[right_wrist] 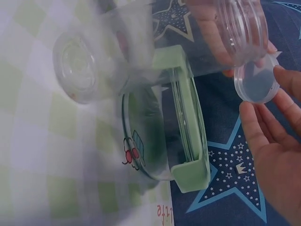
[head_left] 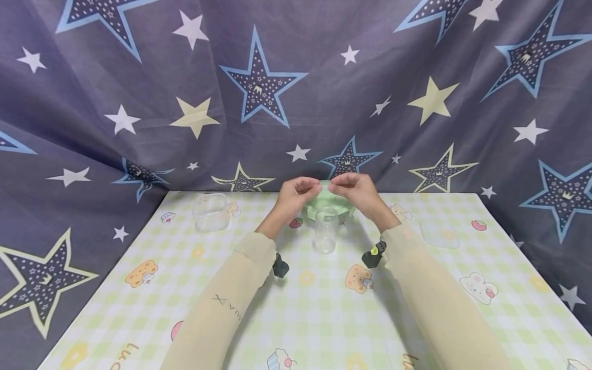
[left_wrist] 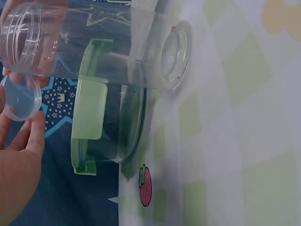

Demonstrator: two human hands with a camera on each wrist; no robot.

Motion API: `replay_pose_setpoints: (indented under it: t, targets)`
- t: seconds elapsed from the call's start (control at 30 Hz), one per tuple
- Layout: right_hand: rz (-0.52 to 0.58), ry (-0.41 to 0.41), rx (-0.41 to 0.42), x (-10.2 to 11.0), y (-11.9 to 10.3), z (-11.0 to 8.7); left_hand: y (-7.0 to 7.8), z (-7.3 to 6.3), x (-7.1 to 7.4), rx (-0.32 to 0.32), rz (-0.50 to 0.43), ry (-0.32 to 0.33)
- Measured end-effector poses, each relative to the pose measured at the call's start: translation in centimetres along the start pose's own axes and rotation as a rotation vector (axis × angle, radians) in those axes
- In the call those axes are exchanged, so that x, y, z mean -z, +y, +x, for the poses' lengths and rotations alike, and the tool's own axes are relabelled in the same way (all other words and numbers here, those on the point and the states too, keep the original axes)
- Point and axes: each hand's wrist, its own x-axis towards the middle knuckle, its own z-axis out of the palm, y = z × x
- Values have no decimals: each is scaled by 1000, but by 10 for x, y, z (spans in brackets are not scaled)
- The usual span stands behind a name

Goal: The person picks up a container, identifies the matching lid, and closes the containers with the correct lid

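Between both hands is a small round clear lid point(left_wrist: 22, 98), raised above the table at the height of a jar's mouth. The left hand point(head_left: 295, 196) pinches one side of its rim with thumb and fingers. On the opposite side, the right hand point(head_left: 359, 191) pinches it the same way. Nearer the body, a tall clear plastic jar point(head_left: 326, 237) stands upright with its threaded mouth uncovered. Behind the jar sits a round clear container with a green clip lid point(head_left: 339, 204), partly hidden by the hands and jar.
A clear square container point(head_left: 211, 216) stands at the back left of the table. At the right lies a flat clear lid point(head_left: 441, 237). A star-patterned curtain point(head_left: 324, 103) hangs along the table's far edge. The tablecloth point(head_left: 314, 318) is green and white checked.
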Motion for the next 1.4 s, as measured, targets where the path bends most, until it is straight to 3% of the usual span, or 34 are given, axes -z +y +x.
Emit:
replay_pose_setpoints:
  t: [0.2, 0.37, 0.5, 0.97, 1.2, 1.4]
  targets:
    - [-91, -102, 102, 3, -1, 1, -2, -2, 2, -50, 53, -39]
    - [-226, -204, 208, 9, -11, 4, -3, -1, 3, -149, 5, -73]
    - [-327, -247, 243, 12, -18, 6, -3, -1, 3, -183, -44, -85]
    - [-470, -297, 313, 10, -19, 9, -2, -2, 3, -157, -126, -69]
    - [-574, -273, 363, 16, -21, 11, -1, -5, 8, -105, -48, -73]
    - [-610, -276, 402, 18, -27, 9, -5, -11, 17, -50, -13, -149]
